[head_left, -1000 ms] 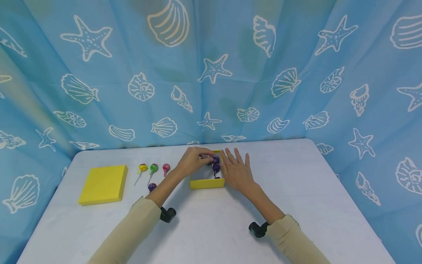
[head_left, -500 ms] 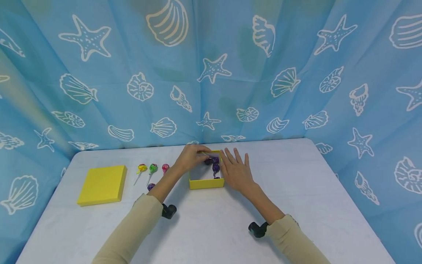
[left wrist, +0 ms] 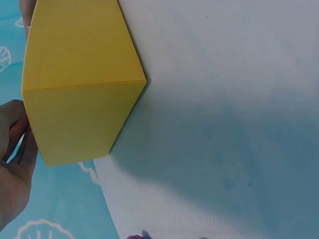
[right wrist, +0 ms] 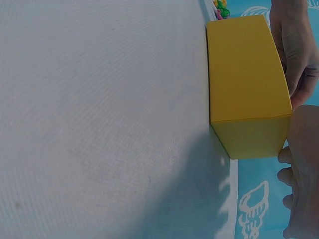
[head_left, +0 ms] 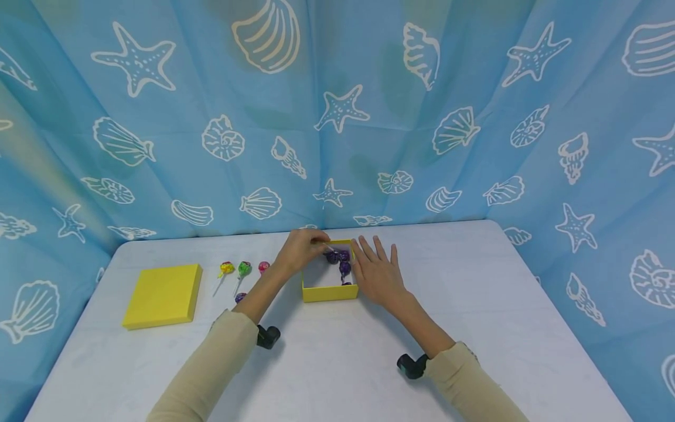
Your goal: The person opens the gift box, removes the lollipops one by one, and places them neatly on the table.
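Observation:
An open yellow box stands at the table's middle, with several purple-wrapped lollipops along its right and far sides. Over its far left corner, my left hand has thumb and fingers at the white stick of a purple lollipop, whose head lies inside the box. My right hand lies along the box's right wall, its fingers straight and spread. In both wrist views the outer walls of the box hide its contents and part of the fingers; the left hand shows behind it in the left wrist view.
A yellow lid lies at the table's left. Between it and the box are a yellow lollipop, a green one, a pink one and a purple one close to the left forearm. A blue shell-print curtain hangs behind.
My left hand has drawn back leftward from mid-box to the far left corner, and the purple lollipop with its stick has come into sight. The right hand stays in place.

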The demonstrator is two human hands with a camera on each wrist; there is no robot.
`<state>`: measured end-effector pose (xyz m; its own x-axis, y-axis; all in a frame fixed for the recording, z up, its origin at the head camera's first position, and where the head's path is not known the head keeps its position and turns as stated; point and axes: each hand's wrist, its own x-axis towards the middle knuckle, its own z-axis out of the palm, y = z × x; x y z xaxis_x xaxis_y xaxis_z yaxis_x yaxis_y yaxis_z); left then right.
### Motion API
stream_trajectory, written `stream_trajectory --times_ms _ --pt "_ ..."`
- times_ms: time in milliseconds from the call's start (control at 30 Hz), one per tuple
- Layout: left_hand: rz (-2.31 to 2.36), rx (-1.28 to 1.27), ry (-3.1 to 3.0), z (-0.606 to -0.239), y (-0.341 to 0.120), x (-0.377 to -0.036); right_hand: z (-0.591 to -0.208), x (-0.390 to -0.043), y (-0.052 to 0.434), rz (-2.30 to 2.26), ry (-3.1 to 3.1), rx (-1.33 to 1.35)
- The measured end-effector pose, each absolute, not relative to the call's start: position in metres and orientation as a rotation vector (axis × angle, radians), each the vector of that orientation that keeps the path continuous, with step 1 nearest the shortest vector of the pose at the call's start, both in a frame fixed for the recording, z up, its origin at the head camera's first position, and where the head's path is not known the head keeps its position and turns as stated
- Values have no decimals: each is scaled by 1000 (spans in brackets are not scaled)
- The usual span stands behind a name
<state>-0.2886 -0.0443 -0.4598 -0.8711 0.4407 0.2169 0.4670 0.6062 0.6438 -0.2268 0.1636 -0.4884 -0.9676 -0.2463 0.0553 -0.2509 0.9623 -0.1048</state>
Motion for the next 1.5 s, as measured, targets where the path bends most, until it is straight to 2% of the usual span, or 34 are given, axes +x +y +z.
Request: stream_trajectory --times_ms 1500 --pt "-1043 -632 -2798 -462 -38 -278 -488 -228 164 155 -3085 393"
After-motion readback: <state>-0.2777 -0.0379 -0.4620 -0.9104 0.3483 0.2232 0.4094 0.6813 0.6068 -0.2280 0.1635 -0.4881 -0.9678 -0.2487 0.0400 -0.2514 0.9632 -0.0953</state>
